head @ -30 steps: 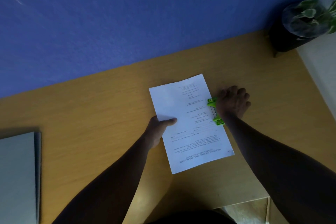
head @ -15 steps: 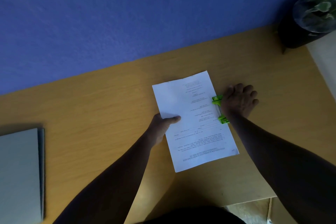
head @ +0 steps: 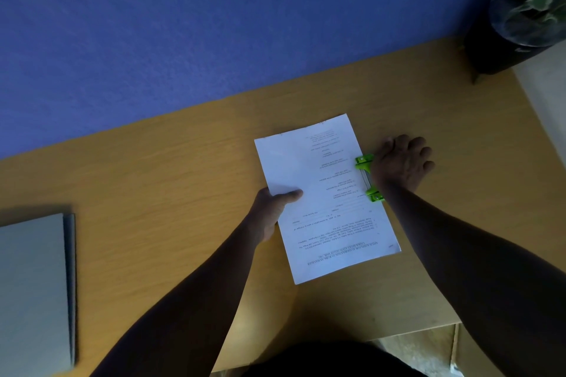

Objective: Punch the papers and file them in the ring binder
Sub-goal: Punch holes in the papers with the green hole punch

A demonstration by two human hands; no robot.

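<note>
White printed papers (head: 324,193) lie on the wooden desk (head: 171,193), turned upside down to me. Their right long edge sits in a green hole punch (head: 367,177). My right hand (head: 401,164) lies flat over the punch and covers most of it. Only the punch's two green ends and a strip of metal show. My left hand (head: 272,208) grips the papers' left edge, thumb on top. A grey ring binder (head: 33,291) lies closed at the desk's left edge, apart from both hands.
A dark pot with a green plant (head: 520,24) stands at the desk's far right corner. A blue wall (head: 214,24) runs along the desk's back edge. The desk's front edge ends at the lower right, with floor (head: 428,349) beyond.
Both hands, the papers and the punch keep the same pose. Only my head camera has shifted slightly, so the scene sits a little further right in the picture.
</note>
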